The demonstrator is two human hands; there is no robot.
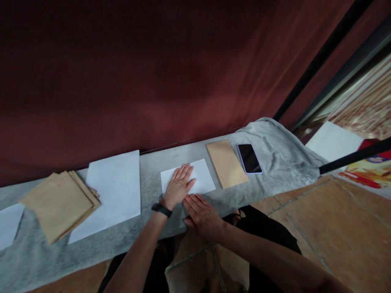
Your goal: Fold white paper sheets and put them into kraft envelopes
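A folded white sheet of paper (pixel 201 176) lies on the grey cloth-covered ledge (pixel 146 179). My left hand (pixel 179 185) rests flat on its left half, fingers stretched out, a black band on the wrist. My right hand (pixel 203 215) lies flat at the paper's near edge, fingers extended and pressed against the ledge. Neither hand grips anything.
A brown envelope (pixel 226 163) and a dark phone (pixel 249 158) lie right of the paper. To the left are a larger white sheet (pixel 113 191), a stack of brown envelopes (pixel 59 203) and another white sheet (pixel 9 226). A maroon curtain (pixel 137 73) hangs behind; tiled floor below.
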